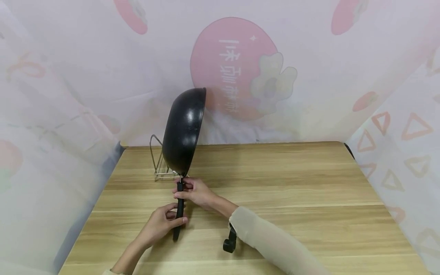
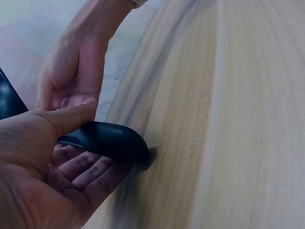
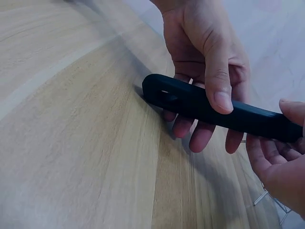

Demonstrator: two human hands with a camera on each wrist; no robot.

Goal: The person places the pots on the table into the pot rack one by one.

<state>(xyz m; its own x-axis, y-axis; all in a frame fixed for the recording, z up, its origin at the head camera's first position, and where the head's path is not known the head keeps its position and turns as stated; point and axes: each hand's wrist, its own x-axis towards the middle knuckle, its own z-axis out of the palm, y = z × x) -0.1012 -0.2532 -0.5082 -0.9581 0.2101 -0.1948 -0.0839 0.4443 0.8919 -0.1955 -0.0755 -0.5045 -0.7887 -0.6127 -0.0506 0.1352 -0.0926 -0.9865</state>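
A black wok (image 1: 183, 130) stands on its side in the head view, bowl up and its black handle (image 1: 180, 214) pointing toward the front. My left hand (image 1: 158, 225) holds the handle near its lower end, thumb on one side and fingers on the other. Closer to the bowl, my right hand (image 1: 199, 194) grips the same handle. The handle's end with its hanging hole shows in the right wrist view, between the left thumb and fingers. Behind the bowl is a wire rack (image 1: 161, 173), partly hidden; whether the wok touches it I cannot tell.
Under everything is a wood-grain table (image 1: 292, 183). A black curved piece (image 1: 229, 244) shows under the right sleeve (image 1: 271, 236). Pale printed cloth (image 1: 309, 95) hangs behind the table and along both sides.
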